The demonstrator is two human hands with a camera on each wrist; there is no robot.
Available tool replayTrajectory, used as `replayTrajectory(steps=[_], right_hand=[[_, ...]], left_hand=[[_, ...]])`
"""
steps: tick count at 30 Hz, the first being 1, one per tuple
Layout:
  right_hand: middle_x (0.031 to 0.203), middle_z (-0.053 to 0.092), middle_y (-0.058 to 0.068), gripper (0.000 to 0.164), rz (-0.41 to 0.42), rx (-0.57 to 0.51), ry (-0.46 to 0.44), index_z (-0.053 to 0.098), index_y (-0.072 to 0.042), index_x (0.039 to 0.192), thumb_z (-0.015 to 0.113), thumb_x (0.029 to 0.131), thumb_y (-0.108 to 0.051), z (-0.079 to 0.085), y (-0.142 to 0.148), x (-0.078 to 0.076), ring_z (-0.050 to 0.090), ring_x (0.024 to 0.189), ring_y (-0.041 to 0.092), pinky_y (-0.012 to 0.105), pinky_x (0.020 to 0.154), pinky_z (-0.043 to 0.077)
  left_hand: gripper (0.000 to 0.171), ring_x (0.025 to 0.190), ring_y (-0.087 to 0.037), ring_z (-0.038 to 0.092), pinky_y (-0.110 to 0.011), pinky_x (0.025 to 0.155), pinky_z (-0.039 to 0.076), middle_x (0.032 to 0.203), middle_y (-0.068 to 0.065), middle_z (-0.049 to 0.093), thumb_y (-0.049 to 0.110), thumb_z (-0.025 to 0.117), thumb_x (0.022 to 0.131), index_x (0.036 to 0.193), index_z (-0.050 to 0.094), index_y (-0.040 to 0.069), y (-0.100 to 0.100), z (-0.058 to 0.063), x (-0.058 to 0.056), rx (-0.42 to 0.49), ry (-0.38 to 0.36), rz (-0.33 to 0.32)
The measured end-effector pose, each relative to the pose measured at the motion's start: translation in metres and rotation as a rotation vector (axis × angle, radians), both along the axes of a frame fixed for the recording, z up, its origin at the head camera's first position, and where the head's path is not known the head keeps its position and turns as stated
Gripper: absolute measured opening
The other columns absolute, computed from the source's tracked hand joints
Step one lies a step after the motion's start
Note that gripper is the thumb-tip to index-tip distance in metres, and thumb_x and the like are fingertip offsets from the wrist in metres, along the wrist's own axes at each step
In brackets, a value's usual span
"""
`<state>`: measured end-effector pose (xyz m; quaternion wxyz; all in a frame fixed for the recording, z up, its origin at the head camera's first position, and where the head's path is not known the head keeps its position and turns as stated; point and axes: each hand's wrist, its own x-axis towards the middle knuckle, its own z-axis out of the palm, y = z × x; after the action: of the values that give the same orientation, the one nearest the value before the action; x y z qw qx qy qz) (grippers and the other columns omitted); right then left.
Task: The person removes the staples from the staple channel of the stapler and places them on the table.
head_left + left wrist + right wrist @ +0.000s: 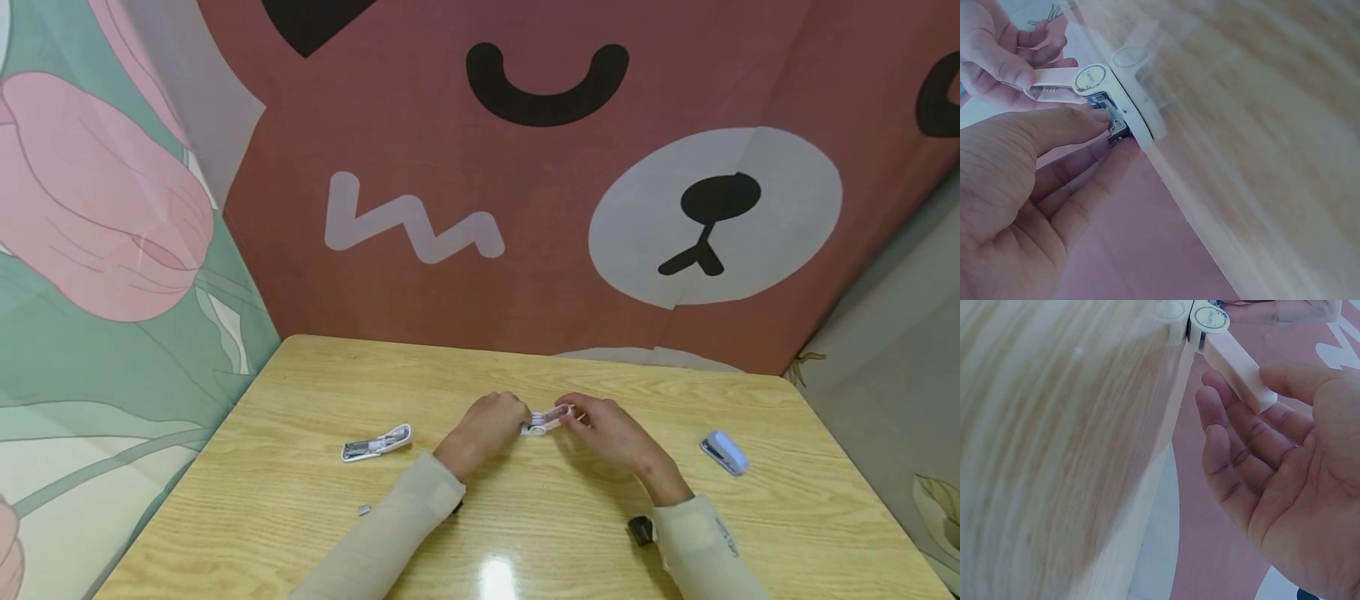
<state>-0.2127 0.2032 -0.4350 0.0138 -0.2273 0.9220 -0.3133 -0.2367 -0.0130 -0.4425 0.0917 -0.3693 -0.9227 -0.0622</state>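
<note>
Between the two hands is a small white and pale pink stapler [551, 419], swung wide open at its hinge. My right hand [611, 429] holds one arm of it between thumb and fingers; the right wrist view shows that pinkish arm and the round badge at the hinge. With thumb and fingertips, my left hand [1016, 181] pinches at the metal staple channel [1114, 122] of the same stapler. The stapler's white arm [1129, 109] lies close against the tabletop. Whether staples sit in the channel is hidden by the left fingers.
Another white stapler [375, 444] lies opened out on the wooden table [300, 392], left of the hands. A small grey piece [364, 509] is nearer the front. At the right lies a lavender stapler [724, 452]. A printed cloth [420, 300] hangs behind the table.
</note>
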Motion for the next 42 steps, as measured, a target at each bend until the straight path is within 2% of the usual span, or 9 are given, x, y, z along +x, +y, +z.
replayTrajectory(steps=[9,18,27,30,37,42], right_hand=[[0.097,0.063,-0.001,0.029,0.006,-0.001,0.0,0.058,-0.008,0.123,0.056,0.096,-0.018,-0.0003,0.0,-0.0001,0.059,0.081,0.01,0.028,0.061,0.047],[0.096,0.062,-0.001,0.029,0.017,0.011,0.019,0.057,-0.008,0.123,0.055,0.096,-0.018,-0.001,0.0012,-0.0002,0.059,0.08,0.01,0.029,0.062,0.047],[0.096,0.063,-0.001,0.029,0.018,0.005,0.022,0.058,-0.007,0.123,0.055,0.096,-0.018,-0.0008,0.0018,-0.0011,0.059,0.08,0.01,0.028,0.062,0.047],[0.096,0.063,0.0,0.029,0.022,-0.004,0.017,0.057,-0.007,0.123,0.055,0.096,-0.017,-0.0014,0.0016,-0.0011,0.059,0.079,0.011,0.028,0.061,0.047],[0.096,0.063,0.0,0.029,0.005,0.009,0.017,0.058,-0.008,0.123,0.055,0.096,-0.017,0.0001,0.0019,0.0004,0.058,0.079,0.011,0.028,0.061,0.047],[0.095,0.062,0.001,0.029,0.023,0.001,0.032,0.057,-0.007,0.124,0.055,0.096,-0.016,-0.0013,0.0033,-0.0005,0.057,0.077,0.011,0.029,0.06,0.046]], left_hand=[[0.021,0.056,-0.006,0.047,-0.024,0.052,0.041,0.071,0.006,0.062,0.004,0.064,0.086,0.072,0.069,0.019,0.0027,0.0033,-0.0004,-0.062,-0.008,0.017],[0.019,0.055,-0.006,0.047,-0.025,0.05,0.04,0.067,0.006,0.059,0.003,0.065,0.084,0.074,0.07,0.019,0.0021,0.0046,-0.0003,-0.055,0.009,0.001],[0.016,0.057,-0.007,0.047,-0.027,0.053,0.042,0.07,0.006,0.061,0.007,0.063,0.087,0.08,0.071,0.019,0.0027,0.0045,-0.0012,-0.074,-0.005,0.02],[0.015,0.056,-0.006,0.047,-0.026,0.052,0.041,0.071,0.006,0.062,0.008,0.063,0.088,0.081,0.071,0.02,0.002,0.004,-0.0002,-0.077,0.018,0.014],[0.015,0.058,-0.009,0.054,-0.026,0.053,0.046,0.073,0.004,0.064,0.01,0.063,0.089,0.083,0.072,0.02,0.0017,0.0069,0.0049,-0.16,0.161,-0.043],[0.014,0.061,-0.008,0.057,-0.025,0.053,0.047,0.075,0.003,0.065,0.01,0.063,0.09,0.085,0.072,0.02,0.0021,0.0098,0.0044,-0.151,0.164,-0.054]])
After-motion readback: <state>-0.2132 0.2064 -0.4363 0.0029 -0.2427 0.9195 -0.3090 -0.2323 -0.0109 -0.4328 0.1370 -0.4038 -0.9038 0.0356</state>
